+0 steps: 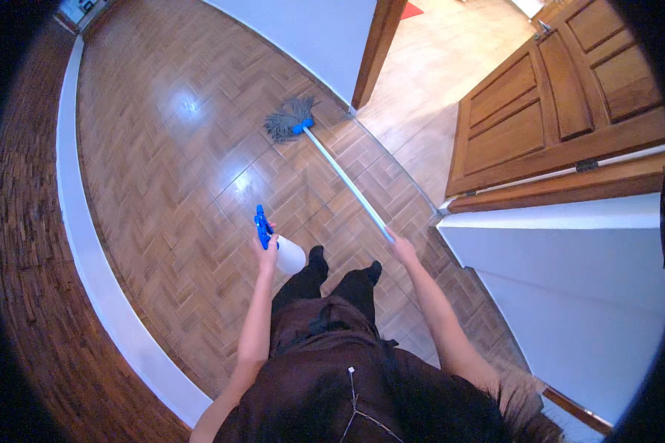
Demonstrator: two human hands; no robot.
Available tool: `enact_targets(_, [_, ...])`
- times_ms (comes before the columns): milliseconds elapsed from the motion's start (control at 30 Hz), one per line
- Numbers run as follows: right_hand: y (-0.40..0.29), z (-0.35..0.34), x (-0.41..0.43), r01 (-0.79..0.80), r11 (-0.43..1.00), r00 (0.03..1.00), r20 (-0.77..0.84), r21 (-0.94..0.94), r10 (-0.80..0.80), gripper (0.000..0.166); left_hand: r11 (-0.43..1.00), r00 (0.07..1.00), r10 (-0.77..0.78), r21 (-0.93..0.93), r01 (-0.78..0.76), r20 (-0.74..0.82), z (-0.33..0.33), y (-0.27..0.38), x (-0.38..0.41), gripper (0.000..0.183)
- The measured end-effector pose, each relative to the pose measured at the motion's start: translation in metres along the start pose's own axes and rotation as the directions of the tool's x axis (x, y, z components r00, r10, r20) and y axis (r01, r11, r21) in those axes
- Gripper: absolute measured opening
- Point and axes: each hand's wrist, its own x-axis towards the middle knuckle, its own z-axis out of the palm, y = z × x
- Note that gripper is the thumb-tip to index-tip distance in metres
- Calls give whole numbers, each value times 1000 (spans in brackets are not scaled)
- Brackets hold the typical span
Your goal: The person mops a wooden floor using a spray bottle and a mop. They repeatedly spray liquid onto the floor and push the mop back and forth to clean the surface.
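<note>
My left hand is closed around the neck of a white spray bottle with a blue trigger head, held above the floor left of my feet. With my right hand I grip the upper end of a light blue mop handle. The handle slants away from me to a blue socket and a grey string mop head, which rests spread on the wood-look tiled floor near the doorway.
A wooden panelled door stands open at the right, beside a doorway to a lighter tiled floor. White walls border the right side. Along the left runs a white edge strip next to a dark, textured brown surface.
</note>
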Motion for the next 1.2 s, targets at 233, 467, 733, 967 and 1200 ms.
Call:
enact_targets(233, [66,60,-244,-265,942,963,100,205,250,57,994,989,-32,-97,46,146,42,-24,25,34])
enact_targets(467, [50,73,-386,-549,818,832,209,173,514,54,995,971,65,-86,-46,229,113,-5,39,33])
enact_targets(733, [113,-26,-217,-272,962,961,56,15,271,57,992,987,-98,-71,108,126,124,-8,45,22])
enact_targets(967, [94,-118,35,-127,989,991,45,71,124,52,974,992,-127,-194,120,-25,173,8,46,23])
enact_targets(1200, [126,-125,44,-112,994,992,49,0,112,52,968,978,-148,-222,113,-147,220,15,31,28])
